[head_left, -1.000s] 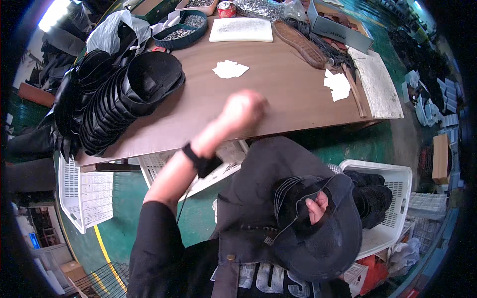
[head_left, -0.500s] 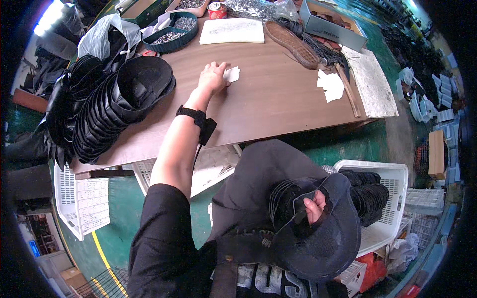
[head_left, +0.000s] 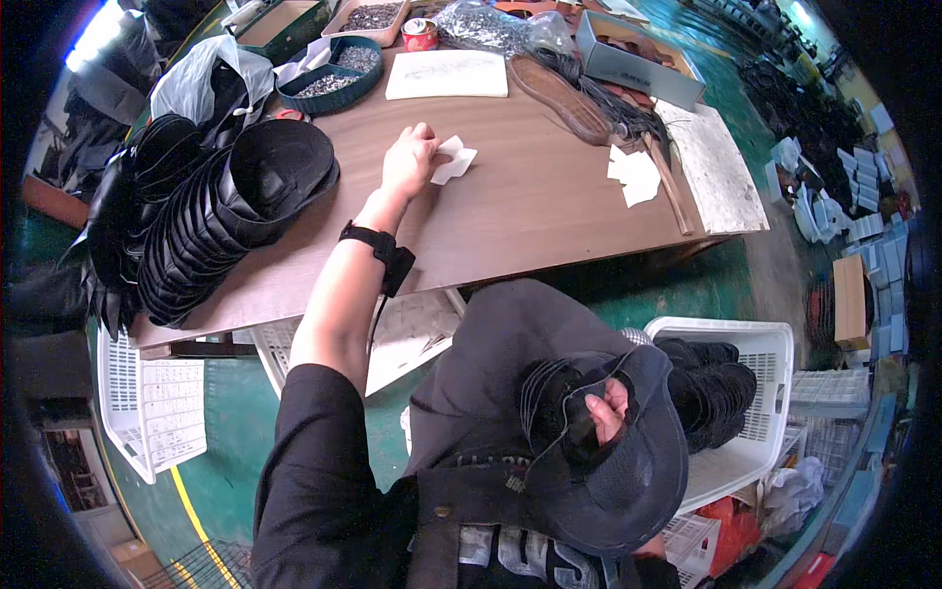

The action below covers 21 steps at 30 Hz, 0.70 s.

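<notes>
Over the brown table (head_left: 510, 206), my left hand (head_left: 407, 162) reaches out with its fingers closed at the left edge of a small, angular white piece (head_left: 454, 165), like paper or thin sheet. In my lap, the bent fingers of my right hand (head_left: 608, 407) close on the edge of a black shoe upper (head_left: 628, 491), which curves around them. More thin black layers show at its left; how many the hand grips is hidden. A long stack of black shoe uppers (head_left: 216, 211) leans on the table, left of my left forearm.
More white pieces (head_left: 636, 177) lie at the table's right, beside a wooden-handled tool (head_left: 669, 187), a brown shoe sole (head_left: 559, 98) and a grey box (head_left: 638, 59). Along the back are a white pad (head_left: 446, 76) and a divided green tray (head_left: 334, 93). A white basket (head_left: 785, 378) holds black uppers.
My left fingers have drawn together at the white piece, which now shows more and sits turned. My right hand still holds the black upper in my lap. The whole view has shifted slightly.
</notes>
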### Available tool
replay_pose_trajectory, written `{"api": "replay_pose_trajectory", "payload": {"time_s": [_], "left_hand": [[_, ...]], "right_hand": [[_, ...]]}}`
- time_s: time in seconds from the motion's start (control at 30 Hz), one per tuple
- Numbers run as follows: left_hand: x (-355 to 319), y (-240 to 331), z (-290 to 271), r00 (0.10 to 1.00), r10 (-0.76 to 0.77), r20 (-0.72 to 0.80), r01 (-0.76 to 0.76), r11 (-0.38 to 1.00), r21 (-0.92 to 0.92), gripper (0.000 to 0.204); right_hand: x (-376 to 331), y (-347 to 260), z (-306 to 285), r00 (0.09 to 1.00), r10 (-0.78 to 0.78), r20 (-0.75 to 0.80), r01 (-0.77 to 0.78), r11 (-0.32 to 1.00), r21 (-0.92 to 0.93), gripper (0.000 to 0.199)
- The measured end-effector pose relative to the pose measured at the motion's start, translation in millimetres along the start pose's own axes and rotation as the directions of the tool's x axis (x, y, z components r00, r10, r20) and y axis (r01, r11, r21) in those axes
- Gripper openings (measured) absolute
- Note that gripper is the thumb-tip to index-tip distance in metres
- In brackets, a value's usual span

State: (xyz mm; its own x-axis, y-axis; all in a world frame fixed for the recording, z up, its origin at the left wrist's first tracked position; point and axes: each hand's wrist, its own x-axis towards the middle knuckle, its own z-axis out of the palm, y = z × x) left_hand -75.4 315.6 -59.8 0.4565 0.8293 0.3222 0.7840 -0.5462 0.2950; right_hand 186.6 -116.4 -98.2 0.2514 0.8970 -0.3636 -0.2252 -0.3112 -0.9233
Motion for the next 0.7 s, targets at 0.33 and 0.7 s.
{"api": "replay_pose_trajectory", "payload": {"time_s": [0.33,0.7], "left_hand": [[0,9,-19,0.999,-0.014,-0.049,0.007,0.99,-0.139,0.022],[-173,233,-71,0.685,0.402,0.608,0.65,0.04,-0.759,0.025]], "right_hand": [[-8,-27,21,0.999,0.046,-0.024,-0.045,0.999,0.01,0.022],[-8,-39,37,0.965,-0.005,-0.261,0.041,0.99,0.132,0.011]]}}
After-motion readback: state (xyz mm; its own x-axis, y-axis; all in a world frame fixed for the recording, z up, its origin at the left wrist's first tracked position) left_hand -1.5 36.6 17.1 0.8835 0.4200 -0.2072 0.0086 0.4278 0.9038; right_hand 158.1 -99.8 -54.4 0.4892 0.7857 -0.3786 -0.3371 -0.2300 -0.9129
